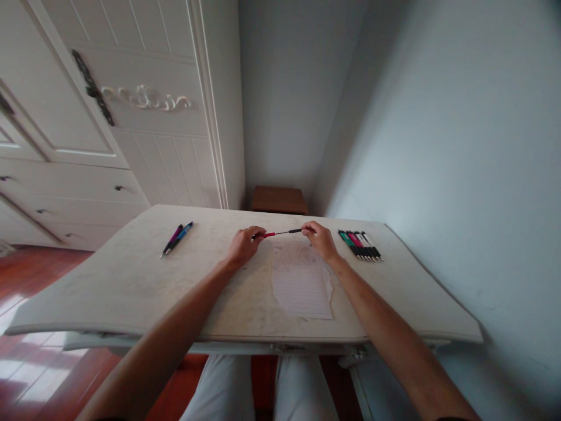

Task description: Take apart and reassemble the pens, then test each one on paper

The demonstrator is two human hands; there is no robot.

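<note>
Over the far middle of the table, my left hand (244, 245) pinches the red barrel (269, 234) of a pen. My right hand (322, 241) is closed on the pen's black grip section (295, 230). The two pieces are apart, with a thin dark refill (281, 233) spanning the gap between them. Below my hands lies a torn sheet of lined paper (302, 280), with scribbles along its top. To the right, several pens (359, 245) rest side by side in a row, with green, pink and white barrels. A purple pen (173, 238) and a blue pen (181, 237) lie together at left.
The white table (118, 286) has worn marks and a curved near edge. A grey wall (460, 175) runs along its right side. White cabinets (162, 152) stand at the left, and a brown wooden stool or box (279, 200) is beyond the far edge.
</note>
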